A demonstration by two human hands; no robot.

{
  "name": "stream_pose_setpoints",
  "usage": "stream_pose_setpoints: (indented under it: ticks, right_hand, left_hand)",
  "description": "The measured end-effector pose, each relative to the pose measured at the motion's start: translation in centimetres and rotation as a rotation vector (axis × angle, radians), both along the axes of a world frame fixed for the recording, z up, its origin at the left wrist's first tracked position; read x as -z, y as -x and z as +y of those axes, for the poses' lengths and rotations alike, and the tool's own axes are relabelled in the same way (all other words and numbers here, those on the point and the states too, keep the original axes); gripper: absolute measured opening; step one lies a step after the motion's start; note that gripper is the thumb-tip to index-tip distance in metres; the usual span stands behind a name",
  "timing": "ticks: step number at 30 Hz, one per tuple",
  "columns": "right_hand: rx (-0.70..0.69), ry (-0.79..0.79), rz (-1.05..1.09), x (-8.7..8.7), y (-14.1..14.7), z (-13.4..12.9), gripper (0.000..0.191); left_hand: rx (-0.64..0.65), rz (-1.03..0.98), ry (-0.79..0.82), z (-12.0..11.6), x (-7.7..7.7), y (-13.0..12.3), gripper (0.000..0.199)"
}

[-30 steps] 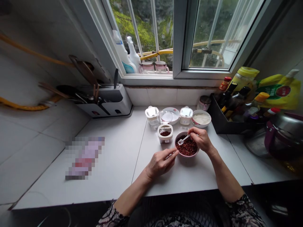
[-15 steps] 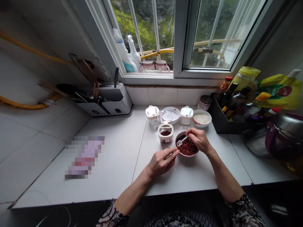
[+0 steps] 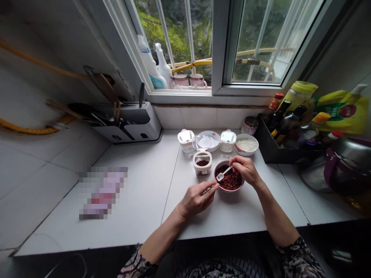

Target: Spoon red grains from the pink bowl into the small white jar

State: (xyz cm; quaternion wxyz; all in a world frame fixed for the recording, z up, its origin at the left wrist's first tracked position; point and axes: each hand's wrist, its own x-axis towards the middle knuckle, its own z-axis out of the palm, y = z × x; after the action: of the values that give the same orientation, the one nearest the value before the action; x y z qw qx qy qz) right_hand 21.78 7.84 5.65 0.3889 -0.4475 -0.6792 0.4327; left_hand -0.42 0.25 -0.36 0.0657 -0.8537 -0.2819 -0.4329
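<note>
A small white spoon (image 3: 220, 176) is pinched in my right hand (image 3: 245, 170), its scoop over the dark red dried spice (image 3: 232, 181) that fills much of a pink-rimmed bowl (image 3: 228, 190). My left hand (image 3: 199, 197) touches the bowl's left rim with its fingertips, the fingers stretched out and holding nothing. Just left of the bowl stands an open clear jar (image 3: 202, 163) with some of the same spice inside. Behind are two lidded clear jars (image 3: 186, 139) (image 3: 228, 140), a white plate (image 3: 213, 141) and a bowl of white granules (image 3: 246, 144).
A grey utensil holder (image 3: 136, 125) stands at the back left. On the right, a black box (image 3: 269, 150) holds several bottles, with a metal pot (image 3: 313, 175) beside it. Spray bottles (image 3: 164, 67) and pink-rimmed cups are on the sill. A blurred flat item (image 3: 104, 193) lies left.
My right hand and the spoon have shifted slightly right, and the scoop now sits higher in view against the spice. My left hand has stayed at the rim.
</note>
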Motion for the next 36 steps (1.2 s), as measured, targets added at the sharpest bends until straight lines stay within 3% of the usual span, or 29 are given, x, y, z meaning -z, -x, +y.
stream_pose_setpoints:
  ticks: [4,11,15,25,32,36]
  right_hand:
    - [0.024,0.018,0.014,0.06,-0.36,0.23,0.016]
    - [-0.001,-0.166,-0.159,-0.07,-0.73,0.03,0.015]
    - [-0.051,-0.134,-0.143,-0.10,-0.50,-0.19,0.016]
    - [0.015,0.004,-0.008,-0.69,-0.93,0.24,0.015]
    - [-0.084,-0.114,-0.128,-0.47,-0.54,-0.20,0.016]
    - [-0.107,-0.095,-0.118,-0.54,-0.30,-0.41,0.016]
  left_hand:
    - [0.004,-0.005,0.011,-0.02,0.08,0.03,0.035]
    - [-0.002,-0.001,0.022,-0.12,0.04,0.05,0.034]
    - [-0.001,0.004,0.020,-0.12,0.01,0.05,0.036]
    - [-0.013,0.015,0.012,-0.18,0.00,0.10,0.033]
    - [-0.007,0.014,0.025,-0.15,-0.05,0.01,0.037]
    - [0.001,0.008,0.035,-0.13,0.09,0.07,0.043]
